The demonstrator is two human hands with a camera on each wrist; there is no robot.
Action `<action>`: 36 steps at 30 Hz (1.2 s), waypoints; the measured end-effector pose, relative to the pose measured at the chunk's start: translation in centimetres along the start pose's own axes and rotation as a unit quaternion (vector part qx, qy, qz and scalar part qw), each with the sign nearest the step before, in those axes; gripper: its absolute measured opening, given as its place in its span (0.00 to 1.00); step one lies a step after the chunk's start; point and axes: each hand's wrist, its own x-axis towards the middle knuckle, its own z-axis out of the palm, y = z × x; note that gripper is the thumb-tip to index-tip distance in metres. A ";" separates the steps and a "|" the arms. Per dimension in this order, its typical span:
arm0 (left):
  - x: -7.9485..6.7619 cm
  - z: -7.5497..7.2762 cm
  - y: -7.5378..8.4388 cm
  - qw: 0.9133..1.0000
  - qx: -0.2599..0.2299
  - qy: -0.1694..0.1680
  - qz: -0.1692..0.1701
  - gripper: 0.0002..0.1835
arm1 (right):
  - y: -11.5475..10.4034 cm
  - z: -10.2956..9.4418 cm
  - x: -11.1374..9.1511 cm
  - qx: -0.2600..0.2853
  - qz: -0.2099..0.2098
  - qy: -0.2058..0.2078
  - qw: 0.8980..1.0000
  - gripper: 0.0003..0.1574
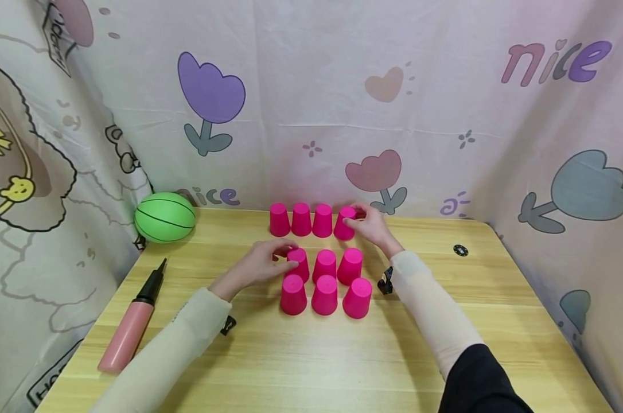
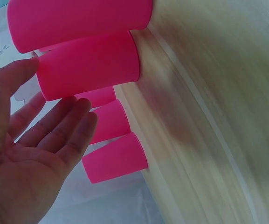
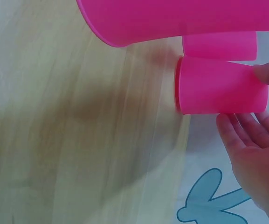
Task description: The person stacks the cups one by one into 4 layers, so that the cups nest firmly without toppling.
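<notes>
Upside-down pink plastic cups stand in rows on the table. My left hand [image 1: 260, 261] holds the left cup of the middle row [image 1: 300, 267], thumb on the near side and fingers round the far side. In the left wrist view that cup [image 2: 92, 67] lies between thumb and fingers. My right hand [image 1: 374, 228] grips the rightmost cup of the back row [image 1: 344, 228] from its right side; this cup [image 3: 218, 87] appears tilted slightly in the head view. Three cups of the front row [image 1: 324, 295] stand closest to me.
A green ball [image 1: 164, 218] sits at the back left corner. On the left lies a pink hand pump [image 1: 131, 327] with a black nozzle. A small black disc [image 1: 460, 250] is at the right. Patterned cloth [image 1: 311, 103] hangs along the table's back edge [image 1: 435, 219].
</notes>
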 end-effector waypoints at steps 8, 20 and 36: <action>0.0 0.0 0.1 1.000 0.010 0.003 0.004 0.25 | 0.1 0.2 0.1 -0.004 0.006 -0.001 1.000 0.26; 0.1 0.1 -0.1 1.000 0.012 0.002 0.006 0.25 | 0.1 0.4 0.1 -0.002 0.017 0.000 1.000 0.28; 0.1 -0.2 0.0 1.000 0.005 -0.007 0.000 0.25 | -0.5 -1.1 -0.5 0.014 0.007 -0.014 1.000 0.40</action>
